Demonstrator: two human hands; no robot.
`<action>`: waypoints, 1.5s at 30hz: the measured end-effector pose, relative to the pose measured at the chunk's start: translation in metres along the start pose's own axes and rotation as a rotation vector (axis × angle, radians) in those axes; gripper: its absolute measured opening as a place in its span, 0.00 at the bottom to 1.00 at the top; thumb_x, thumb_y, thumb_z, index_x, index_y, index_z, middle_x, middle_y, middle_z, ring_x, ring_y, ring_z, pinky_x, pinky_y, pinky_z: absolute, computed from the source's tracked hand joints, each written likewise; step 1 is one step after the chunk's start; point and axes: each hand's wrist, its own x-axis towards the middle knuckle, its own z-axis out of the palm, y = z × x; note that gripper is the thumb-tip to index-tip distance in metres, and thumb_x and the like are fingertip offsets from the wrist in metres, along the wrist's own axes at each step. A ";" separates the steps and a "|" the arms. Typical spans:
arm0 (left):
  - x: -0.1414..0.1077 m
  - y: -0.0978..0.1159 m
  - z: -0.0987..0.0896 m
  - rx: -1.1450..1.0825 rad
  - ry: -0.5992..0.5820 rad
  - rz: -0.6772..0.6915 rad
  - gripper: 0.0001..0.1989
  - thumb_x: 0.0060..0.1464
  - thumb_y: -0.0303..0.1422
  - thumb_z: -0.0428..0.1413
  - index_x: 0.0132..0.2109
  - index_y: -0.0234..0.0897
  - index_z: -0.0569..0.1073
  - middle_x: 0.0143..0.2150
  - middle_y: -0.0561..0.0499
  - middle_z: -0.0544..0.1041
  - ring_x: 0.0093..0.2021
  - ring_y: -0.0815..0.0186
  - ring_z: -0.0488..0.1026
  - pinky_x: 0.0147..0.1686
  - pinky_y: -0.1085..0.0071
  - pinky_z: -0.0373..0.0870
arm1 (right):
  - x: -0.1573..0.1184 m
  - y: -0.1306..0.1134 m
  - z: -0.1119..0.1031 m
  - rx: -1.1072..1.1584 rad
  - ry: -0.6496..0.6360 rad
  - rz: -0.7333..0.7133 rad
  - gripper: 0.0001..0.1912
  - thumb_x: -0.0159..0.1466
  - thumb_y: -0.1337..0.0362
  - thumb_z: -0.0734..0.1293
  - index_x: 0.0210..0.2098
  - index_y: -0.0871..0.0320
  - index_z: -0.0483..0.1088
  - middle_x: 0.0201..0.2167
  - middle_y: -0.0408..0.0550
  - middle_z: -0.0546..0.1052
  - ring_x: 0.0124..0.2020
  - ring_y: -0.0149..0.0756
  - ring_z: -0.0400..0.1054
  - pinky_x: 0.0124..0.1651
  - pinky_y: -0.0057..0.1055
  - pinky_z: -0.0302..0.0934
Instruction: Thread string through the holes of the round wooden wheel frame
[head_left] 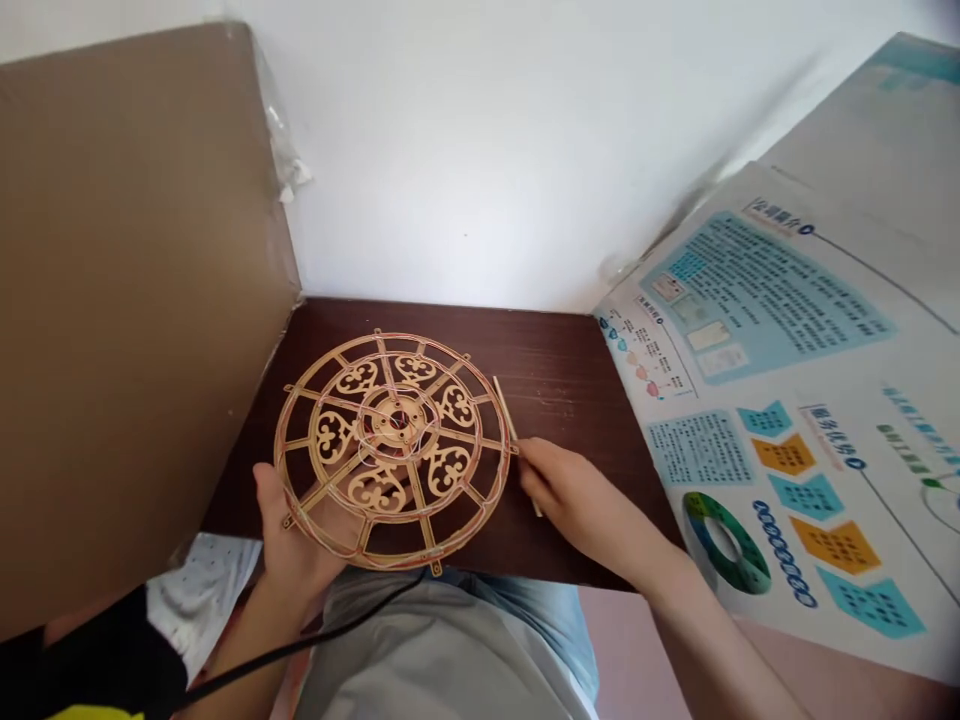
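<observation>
The left grip is clamped on the near rim of an openwork wooden wheel, apparently to steady it, while the right grip closes on a thin wooden stick at the far rim. The wheel sits tilted on a dark wooden bench, between an upright cardboard sheet and a printed board.

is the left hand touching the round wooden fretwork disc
Touching. The head view shows the left hand holding the round wooden fretwork disc at its lower left rim, with no gap between them.
</observation>
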 end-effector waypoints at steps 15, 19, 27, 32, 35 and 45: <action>-0.009 0.004 0.007 -0.082 0.086 -0.170 0.44 0.64 0.67 0.47 0.72 0.41 0.69 0.71 0.38 0.74 0.77 0.37 0.60 0.72 0.35 0.59 | -0.005 -0.030 -0.035 0.700 0.835 -0.386 0.12 0.76 0.61 0.66 0.35 0.52 0.73 0.31 0.43 0.72 0.30 0.37 0.69 0.32 0.37 0.65; -0.011 0.004 0.007 -0.052 0.180 -0.153 0.40 0.66 0.64 0.48 0.72 0.42 0.70 0.68 0.38 0.77 0.73 0.38 0.67 0.68 0.37 0.67 | 0.016 -0.032 -0.025 0.424 0.386 -0.342 0.07 0.79 0.64 0.63 0.44 0.51 0.72 0.34 0.42 0.76 0.28 0.32 0.69 0.30 0.31 0.64; -0.012 0.015 0.009 0.031 0.270 -0.198 0.37 0.67 0.62 0.48 0.65 0.40 0.76 0.61 0.41 0.83 0.65 0.39 0.76 0.62 0.45 0.76 | 0.047 -0.031 0.006 -0.010 0.015 -0.457 0.13 0.79 0.64 0.63 0.57 0.58 0.76 0.44 0.53 0.78 0.41 0.42 0.74 0.42 0.37 0.69; -0.007 0.032 0.001 0.149 0.409 -0.283 0.32 0.71 0.57 0.46 0.63 0.36 0.77 0.57 0.37 0.84 0.60 0.42 0.79 0.58 0.45 0.79 | 0.055 -0.036 0.019 -0.088 -0.018 -0.549 0.13 0.78 0.68 0.62 0.54 0.58 0.78 0.41 0.51 0.77 0.38 0.41 0.71 0.40 0.36 0.65; -0.005 0.039 -0.003 0.323 0.521 -0.114 0.22 0.71 0.46 0.52 0.58 0.36 0.79 0.57 0.38 0.84 0.60 0.46 0.80 0.59 0.47 0.79 | 0.056 -0.035 0.023 -0.198 0.009 -0.578 0.13 0.77 0.69 0.62 0.49 0.57 0.79 0.38 0.49 0.76 0.37 0.40 0.69 0.39 0.35 0.62; 0.000 0.036 -0.013 1.005 0.418 0.332 0.29 0.64 0.42 0.65 0.68 0.44 0.71 0.75 0.44 0.69 0.77 0.54 0.60 0.77 0.56 0.49 | 0.057 -0.030 0.038 -0.253 0.017 -0.574 0.09 0.77 0.68 0.64 0.50 0.58 0.78 0.41 0.52 0.79 0.40 0.43 0.72 0.42 0.37 0.63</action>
